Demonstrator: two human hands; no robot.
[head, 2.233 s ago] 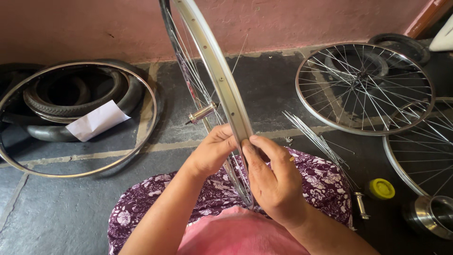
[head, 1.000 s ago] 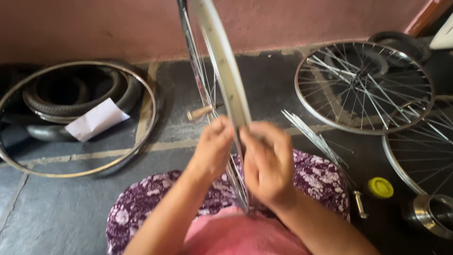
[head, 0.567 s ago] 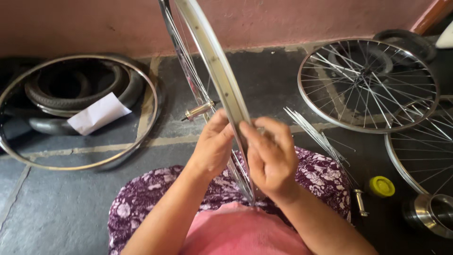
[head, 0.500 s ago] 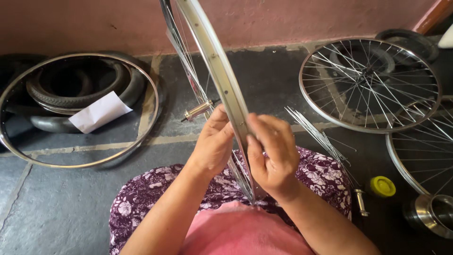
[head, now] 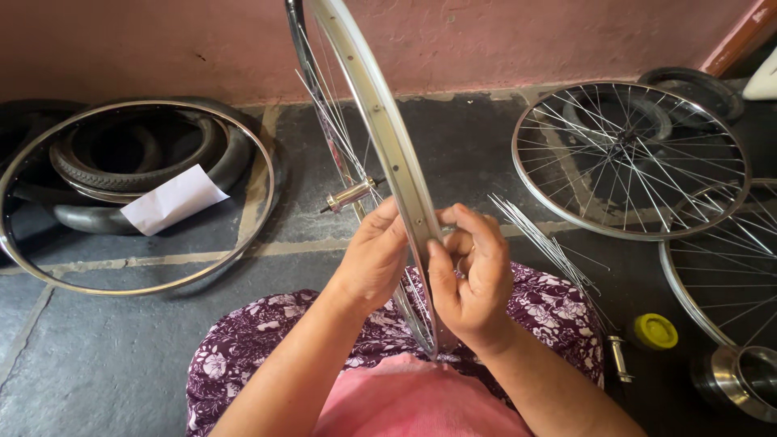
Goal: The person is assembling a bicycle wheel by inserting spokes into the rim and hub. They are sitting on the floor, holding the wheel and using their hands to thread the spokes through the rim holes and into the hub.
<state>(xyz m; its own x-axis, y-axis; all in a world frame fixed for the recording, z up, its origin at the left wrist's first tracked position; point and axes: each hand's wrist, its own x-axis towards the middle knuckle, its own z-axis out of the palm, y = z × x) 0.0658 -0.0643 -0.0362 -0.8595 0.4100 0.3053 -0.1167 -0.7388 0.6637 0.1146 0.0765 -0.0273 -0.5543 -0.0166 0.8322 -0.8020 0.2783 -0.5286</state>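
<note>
Compared with a moment earlier, the upright bicycle rim (head: 387,137) has barely turned; left hand (head: 374,260) and right hand (head: 473,275) stay closed on it above the lap, fingers working at one spoke hole.

Bicycle workshop: spoked wheels (head: 630,158), tyres (head: 133,174)

Bare metal rim (head: 243,146) over black tyres (head: 105,174), white paper (head: 171,198), spoked wheel (head: 630,158), loose spokes (head: 550,251), yellow cap (head: 655,330)

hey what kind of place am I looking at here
Most likely a bicycle wheel repair or building spot, set up on a stone floor. Both hands work on a bare rim, a spoked wheel lies nearby, with loose spokes and old tyres.
</note>
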